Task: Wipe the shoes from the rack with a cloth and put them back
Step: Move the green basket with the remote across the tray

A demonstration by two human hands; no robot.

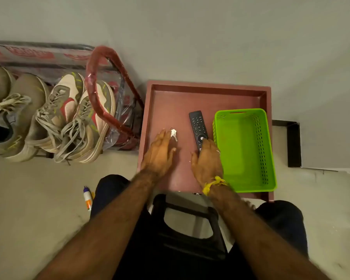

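Observation:
A shoe rack [111, 91] with a red frame wrapped in plastic stands at the left. A pair of grey, white and red sneakers [73, 118] sits on it, with a beige pair [14, 110] to their left. My left hand [160, 152] lies flat on the maroon table [190, 98], fingertips touching a small set of keys [173, 133]. My right hand [207, 158] rests on the table too, its fingers over the near end of a black remote [197, 124]. No cloth is in view.
A bright green perforated basket [245, 150] stands on the table's right side, beside my right hand. A black stool [190, 225] is under me between my knees. A small glue bottle [88, 198] lies on the floor by my left knee.

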